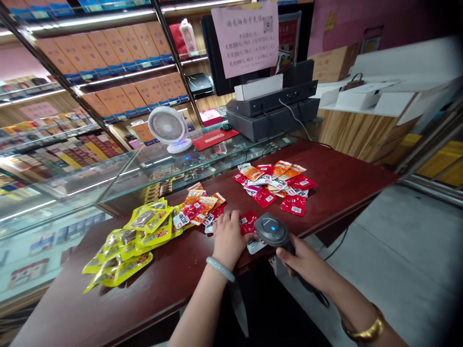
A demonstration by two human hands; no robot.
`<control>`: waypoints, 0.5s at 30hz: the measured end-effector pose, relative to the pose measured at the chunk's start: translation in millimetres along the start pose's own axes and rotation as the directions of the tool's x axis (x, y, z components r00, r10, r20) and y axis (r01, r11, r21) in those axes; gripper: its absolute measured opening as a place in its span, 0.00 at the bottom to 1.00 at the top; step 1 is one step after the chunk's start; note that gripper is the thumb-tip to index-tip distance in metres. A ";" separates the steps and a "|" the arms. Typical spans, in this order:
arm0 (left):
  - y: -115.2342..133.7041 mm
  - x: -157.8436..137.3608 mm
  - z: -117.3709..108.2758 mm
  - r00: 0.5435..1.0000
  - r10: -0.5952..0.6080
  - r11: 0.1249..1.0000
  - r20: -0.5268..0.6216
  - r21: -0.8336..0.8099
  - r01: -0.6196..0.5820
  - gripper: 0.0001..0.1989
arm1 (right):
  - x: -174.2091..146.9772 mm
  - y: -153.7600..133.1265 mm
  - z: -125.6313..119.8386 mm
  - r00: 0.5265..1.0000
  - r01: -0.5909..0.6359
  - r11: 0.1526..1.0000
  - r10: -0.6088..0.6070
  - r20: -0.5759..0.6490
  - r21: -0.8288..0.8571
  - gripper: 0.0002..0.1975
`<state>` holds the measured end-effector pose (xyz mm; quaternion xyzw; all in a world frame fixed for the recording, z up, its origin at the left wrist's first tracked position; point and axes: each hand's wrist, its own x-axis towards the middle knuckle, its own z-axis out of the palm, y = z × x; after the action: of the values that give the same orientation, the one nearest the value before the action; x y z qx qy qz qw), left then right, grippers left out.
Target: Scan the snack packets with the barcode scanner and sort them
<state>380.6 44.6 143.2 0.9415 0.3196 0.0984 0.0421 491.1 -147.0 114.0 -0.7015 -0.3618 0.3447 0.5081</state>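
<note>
My right hand (304,262) is closed around the handle of a dark grey barcode scanner (272,229), whose head shows a blue light. My left hand (228,237) lies palm down on the counter, its fingers stretched forward and the thumb apart, reaching toward the scanner head. A red snack packet (248,221) lies at the thumb, touching the hand or very near it. Under the scanner head, a white packet edge (256,246) shows. Just beyond the left fingers is a small pile of orange and red packets (198,206).
A larger heap of red and orange packets (278,182) lies to the right. Yellow packets (135,238) are piled at left on the dark red counter (173,274). Behind stand a glass case (159,168), a white fan (168,126) and a cash register (271,113).
</note>
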 end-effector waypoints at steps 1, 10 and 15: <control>1.3 -0.4 0.2 1.000 -0.030 0.999 0.003 -0.011 0.030 0.28 | 0.0 -1.0 1.2 1.000 0.007 1.000 -0.007 0.018 0.002 0.25; 1.3 -0.2 13.2 0.995 -0.053 0.975 0.084 -0.213 0.070 0.30 | -0.5 -8.4 5.1 0.991 0.022 0.998 -0.030 0.131 0.064 0.25; 0.5 -2.2 17.2 1.000 -0.012 0.950 0.019 -0.311 0.017 0.31 | 1.8 -12.3 5.0 0.988 0.031 0.996 -0.043 0.146 0.083 0.24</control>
<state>382.8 42.6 126.1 0.9215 0.3067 0.1394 0.1932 485.8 -140.4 124.4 -0.6462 -0.3969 0.4005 0.5142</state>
